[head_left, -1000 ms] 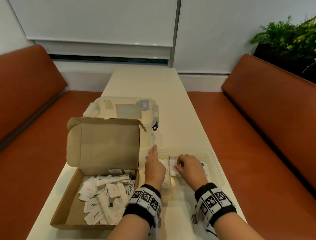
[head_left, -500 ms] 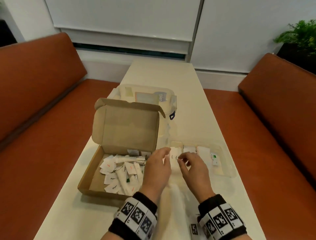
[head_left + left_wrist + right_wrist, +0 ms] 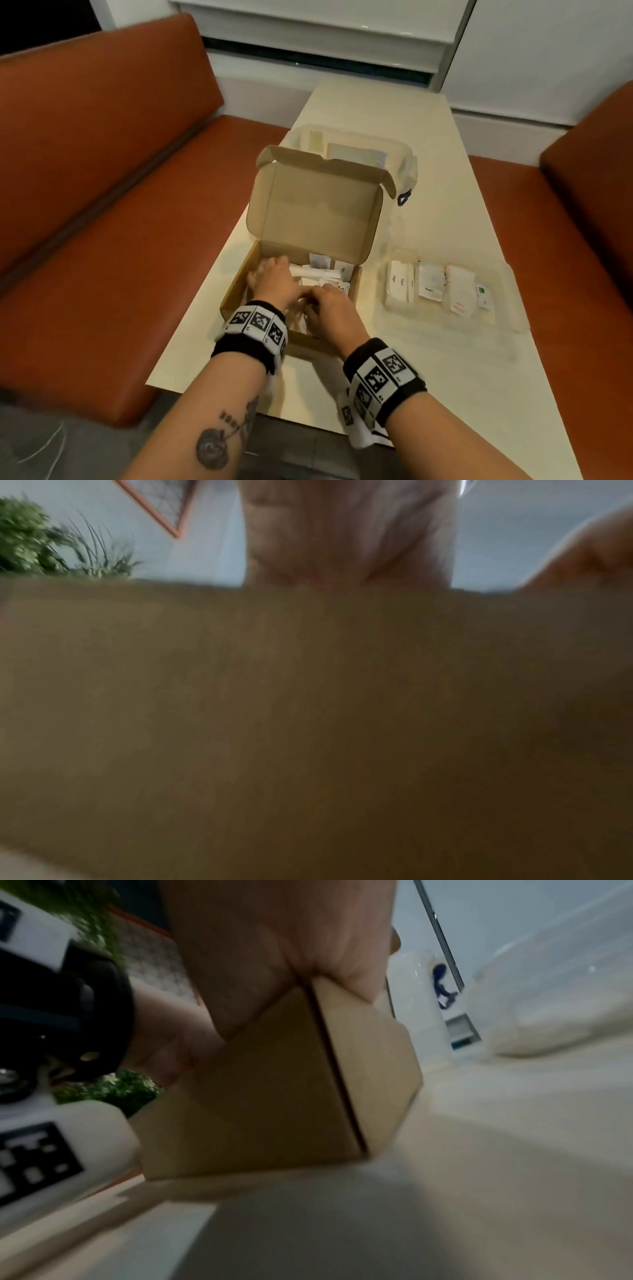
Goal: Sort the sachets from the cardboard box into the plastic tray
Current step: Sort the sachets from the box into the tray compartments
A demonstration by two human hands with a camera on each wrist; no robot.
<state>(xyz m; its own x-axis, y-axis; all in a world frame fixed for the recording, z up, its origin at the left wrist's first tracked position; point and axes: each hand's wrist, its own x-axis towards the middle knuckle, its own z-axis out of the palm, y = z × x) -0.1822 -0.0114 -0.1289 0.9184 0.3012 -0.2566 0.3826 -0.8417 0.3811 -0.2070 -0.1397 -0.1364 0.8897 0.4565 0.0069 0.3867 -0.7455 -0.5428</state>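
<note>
both hands, left hand (image 3: 274, 284) and right hand (image 3: 330, 313), are down in the open brown cardboard box (image 3: 236, 291) on the small white paper sachets (image 3: 325, 274), can't tell what either grips, and the clear plastic tray (image 3: 507, 301) sits well off toward the table's right edge, so the right hand's nearer.

The right hand (image 3: 274, 947) is reaching over the near corner of the cardboard box (image 3: 274, 1091), which is sitting on the pale counter (image 3: 496, 1150). The left wristband (image 3: 51, 988) is showing at the left edge.

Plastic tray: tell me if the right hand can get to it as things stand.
Probably yes. The right hand is in the cardboard box, the plastic tray lies open to its right, and only bare table lies between them.
</note>
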